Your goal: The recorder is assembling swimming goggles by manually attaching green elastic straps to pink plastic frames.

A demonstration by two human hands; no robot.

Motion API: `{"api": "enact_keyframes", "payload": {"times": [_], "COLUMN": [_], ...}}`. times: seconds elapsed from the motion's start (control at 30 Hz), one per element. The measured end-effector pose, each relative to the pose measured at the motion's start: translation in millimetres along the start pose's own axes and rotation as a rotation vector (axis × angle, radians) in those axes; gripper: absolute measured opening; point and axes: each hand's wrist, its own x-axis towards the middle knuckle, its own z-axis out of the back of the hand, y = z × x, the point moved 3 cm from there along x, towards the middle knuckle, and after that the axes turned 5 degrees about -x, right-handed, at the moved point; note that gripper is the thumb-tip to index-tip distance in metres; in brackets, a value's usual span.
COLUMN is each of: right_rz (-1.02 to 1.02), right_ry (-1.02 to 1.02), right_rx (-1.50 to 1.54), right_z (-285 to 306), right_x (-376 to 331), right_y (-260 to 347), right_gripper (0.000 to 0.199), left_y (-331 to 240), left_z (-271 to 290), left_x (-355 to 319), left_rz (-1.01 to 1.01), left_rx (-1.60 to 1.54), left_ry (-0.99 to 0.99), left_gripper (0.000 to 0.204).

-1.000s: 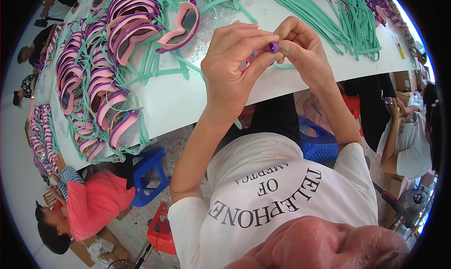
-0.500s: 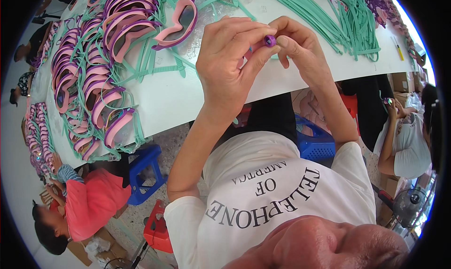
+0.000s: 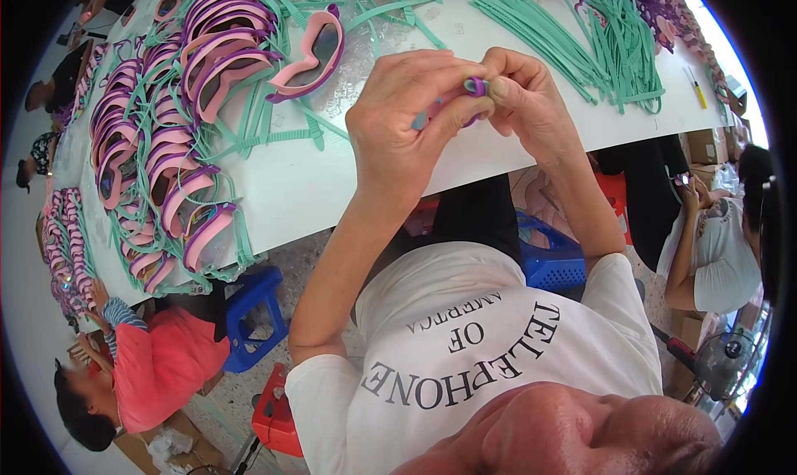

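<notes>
Above the near edge of the white table, my two hands meet at the purple side end [image 3: 476, 86] of a pair of swim goggles. My left hand [image 3: 403, 122] is closed round the goggles, so only bits of pink and blue show between thumb and fingers. Closed in a pinch, my right hand [image 3: 531, 101] has its thumb and fingertips at that purple end. A bit of teal strap shows in the purple loop; its remaining length is hidden. Finished-looking pink-and-purple goggles [image 3: 311, 56] lie just left of my hands.
Rows of pink goggles [image 3: 228, 56] with teal straps cover the left of the table [image 3: 307, 184]. Loose teal straps [image 3: 540, 39] and a yellow-handled tool [image 3: 697, 91] lie at right. People sit on both sides. Blue stools [image 3: 253, 317] and a fan [image 3: 730, 359] stand below.
The purple end has turned in my fingers, and teal now shows in its loop. Both hands sit slightly lower in the picture and remain pressed together.
</notes>
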Motion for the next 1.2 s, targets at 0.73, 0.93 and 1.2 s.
{"api": "enact_keyframes", "payload": {"times": [0.73, 0.93, 1.2], "right_rz": [0.04, 0.027, 0.421], "right_ry": [-0.132, -0.207, -0.368], "right_rx": [0.046, -0.225, -0.982], "right_z": [-18.3, -8.1, -20.3], "right_x": [12.5, 12.4, 20.5], "right_y": [-7.1, 0.4, 27.8], "right_gripper": [0.017, 0.019, 0.02], "left_y": [12.4, 23.5, 22.3], "left_z": [3.7, 1.0, -0.9], "left_x": [-4.0, -4.0, 14.2], "left_rz": [0.289, 0.158, -0.376], "left_rx": [-0.287, -0.107, 0.451], "left_ry": [-0.176, -0.164, -0.16], "left_gripper": [0.016, 0.006, 0.012]}}
